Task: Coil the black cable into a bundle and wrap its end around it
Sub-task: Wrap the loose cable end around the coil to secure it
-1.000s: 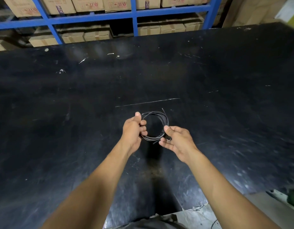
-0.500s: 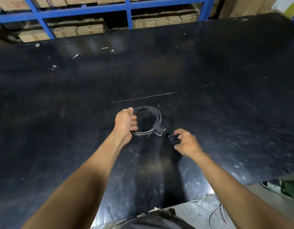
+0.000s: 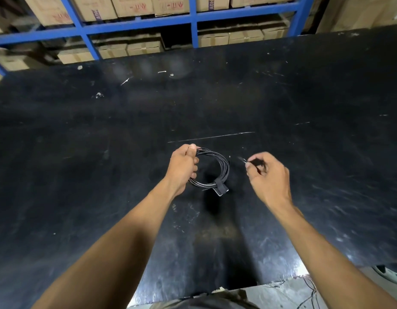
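On a scuffed black table (image 3: 304, 97) before blue shelving (image 3: 137, 24), the left hand (image 3: 181, 168) clamps the coil (image 3: 217, 172) by its left side, the right hand (image 3: 267, 175) right of the coil pinches the cable end (image 3: 242, 159); a slack pull risks loosening the loops.

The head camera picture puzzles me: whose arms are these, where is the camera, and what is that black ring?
No machine here: a person wears a wide-angle camera on the head, looking down at their own bare arms. The left hand grips a coiled black cable, a ring of several loops, just above a scratched black table. A small strap sits on the coil's near side. The right hand pinches something thin and dark, too blurred to name. Behind stand blue shelves of cardboard boxes.
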### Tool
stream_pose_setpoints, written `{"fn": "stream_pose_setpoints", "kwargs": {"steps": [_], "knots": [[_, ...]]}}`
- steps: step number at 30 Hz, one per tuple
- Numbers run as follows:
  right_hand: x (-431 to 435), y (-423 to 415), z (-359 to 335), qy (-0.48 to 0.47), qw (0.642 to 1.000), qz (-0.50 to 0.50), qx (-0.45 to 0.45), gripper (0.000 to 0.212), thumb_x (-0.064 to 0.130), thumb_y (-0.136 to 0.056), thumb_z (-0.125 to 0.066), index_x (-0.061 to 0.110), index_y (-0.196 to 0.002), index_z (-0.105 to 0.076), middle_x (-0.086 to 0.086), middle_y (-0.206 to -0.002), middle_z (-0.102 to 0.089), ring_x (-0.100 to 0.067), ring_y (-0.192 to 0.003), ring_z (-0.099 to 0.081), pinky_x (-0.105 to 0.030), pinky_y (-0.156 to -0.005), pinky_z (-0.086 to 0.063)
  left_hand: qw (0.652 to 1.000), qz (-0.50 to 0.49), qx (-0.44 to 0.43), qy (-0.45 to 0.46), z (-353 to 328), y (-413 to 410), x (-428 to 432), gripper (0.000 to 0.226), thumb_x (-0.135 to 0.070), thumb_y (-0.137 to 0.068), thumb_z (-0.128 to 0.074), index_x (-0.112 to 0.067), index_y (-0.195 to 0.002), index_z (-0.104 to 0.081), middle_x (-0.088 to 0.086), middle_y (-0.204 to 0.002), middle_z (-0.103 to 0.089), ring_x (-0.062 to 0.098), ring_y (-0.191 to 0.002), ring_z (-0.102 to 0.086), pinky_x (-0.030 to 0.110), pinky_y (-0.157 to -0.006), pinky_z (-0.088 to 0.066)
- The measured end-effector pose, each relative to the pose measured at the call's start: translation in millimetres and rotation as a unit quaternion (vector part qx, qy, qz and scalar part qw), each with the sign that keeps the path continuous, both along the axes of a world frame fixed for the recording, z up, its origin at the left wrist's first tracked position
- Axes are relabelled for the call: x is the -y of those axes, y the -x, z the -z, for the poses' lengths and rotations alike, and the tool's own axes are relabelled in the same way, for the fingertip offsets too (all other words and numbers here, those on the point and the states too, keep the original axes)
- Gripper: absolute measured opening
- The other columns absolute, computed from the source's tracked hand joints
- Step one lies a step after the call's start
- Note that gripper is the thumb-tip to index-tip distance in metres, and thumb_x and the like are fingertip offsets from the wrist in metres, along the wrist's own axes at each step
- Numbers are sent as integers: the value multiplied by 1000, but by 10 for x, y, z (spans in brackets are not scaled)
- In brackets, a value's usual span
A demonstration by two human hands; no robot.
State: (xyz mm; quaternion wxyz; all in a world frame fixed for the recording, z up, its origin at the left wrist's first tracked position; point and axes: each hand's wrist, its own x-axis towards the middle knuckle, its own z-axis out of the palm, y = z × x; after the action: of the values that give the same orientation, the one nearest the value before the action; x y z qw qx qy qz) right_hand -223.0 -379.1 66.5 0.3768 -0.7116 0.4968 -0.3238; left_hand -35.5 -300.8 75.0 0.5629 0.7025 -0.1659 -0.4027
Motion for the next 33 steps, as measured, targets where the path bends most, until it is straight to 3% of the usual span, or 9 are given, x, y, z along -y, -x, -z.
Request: {"fn": "stream_pose_setpoints", "kwargs": {"steps": [3, 7, 10, 13, 15, 19, 23, 28, 33], "knots": [[-119, -92, -208, 19, 994, -87, 56, 12, 8, -83, -73, 18, -86, -69, 3, -76, -68, -4, -62, -59, -20, -68, -56, 1000, -3, 18, -14, -45, 16, 80, 34, -30, -106, -36, -23, -72, -33, -3, -62, -33, 8, -45, -23, 17, -37, -18], [-207, -180, -187, 102, 975, -197, -11, 12, 3, -79, -73, 13, -85, -69, 7, -79, -62, -6, -66, -60, -12, -73, -49, 1000, -9, 1, -19, -128, 82, 149, 35, -15, -101, -30, -25, -68, -27, -2, -60, -30, 6, -38, -20, 15, -35, -15], [-162, -225, -132, 152, 961, -224, -63, 13, 4, -80, -72, 15, -85, -68, 10, -78, -57, 0, -63, -51, -7, -65, -39, 999, -12, -5, -33, -189, 153, 153, 25, -15, -100, -31, -23, -76, -33, -1, -58, -34, 7, -39, -22, 19, -38, -15], [-110, -269, -129, 190, 954, -210, -97, 12, 5, -81, -72, 14, -88, -68, 2, -80, -66, -18, -66, -58, -31, -64, -51, 999, 0, -4, -46, -216, 205, 140, 16, -23, -102, -34, -17, -89, -39, -1, -58, -40, 7, -38, -26, 20, -35, -19], [-87, -294, -131, 244, 941, -204, -115, 17, 1, -76, -76, 12, -87, -69, -1, -76, -68, -26, -67, -59, -37, -58, -53, 999, 11, -23, -42, -231, 223, 141, 17, -26, -104, -36, -16, -93, -44, -1, -58, -41, 7, -38, -27, 21, -36, -20], [-61, -313, -95, 326, 920, -170, -135, 24, -2, -65, -81, 12, -82, -72, -3, -78, -62, -26, -71, -49, -31, -51, -40, 999, 38, -21, -32, -270, 230, 138, 23, -27, -104, -42, -17, -83, -41, -2, -57, -40, 7, -41, -27, 21, -36, -20], [-37, -319, -52, 291, 940, -145, -105, 28, -6, -63, -79, 12, -83, -70, -8, -95, -61, -29, -80, -56, -39, -59, -52, 997, 60, -34, -26, -267, 238, 128, 25, -27, -104, -45, -16, -81, -41, -1, -59, -43, 6, -40, -28, 19, -35, -22], [17, -274, -7, 287, 946, -138, -67, 27, -11, -64, -76, 8, -82, -71, -5, -85, -70, -31, -68, -63, -39, -60, -55, 997, 83, 3, 0, -257, 260, 110, 27, -34, -103, -47, -14, -85, -52, -1, -63, -52, 8, -45, -41, 22, -43, -36], [8, -270, -13, 303, 944, -119, -49, 28, -11, -63, -76, 9, -82, -72, -3, -87, -70, -29, -71, -63, -37, -60, -54, 998, 24, 57, -4, -214, 361, 79, 24, -32, -103, -44, -16, -93, -59, -3, -67, -54, 7, -46, -37, 22, -42, -30]]}}
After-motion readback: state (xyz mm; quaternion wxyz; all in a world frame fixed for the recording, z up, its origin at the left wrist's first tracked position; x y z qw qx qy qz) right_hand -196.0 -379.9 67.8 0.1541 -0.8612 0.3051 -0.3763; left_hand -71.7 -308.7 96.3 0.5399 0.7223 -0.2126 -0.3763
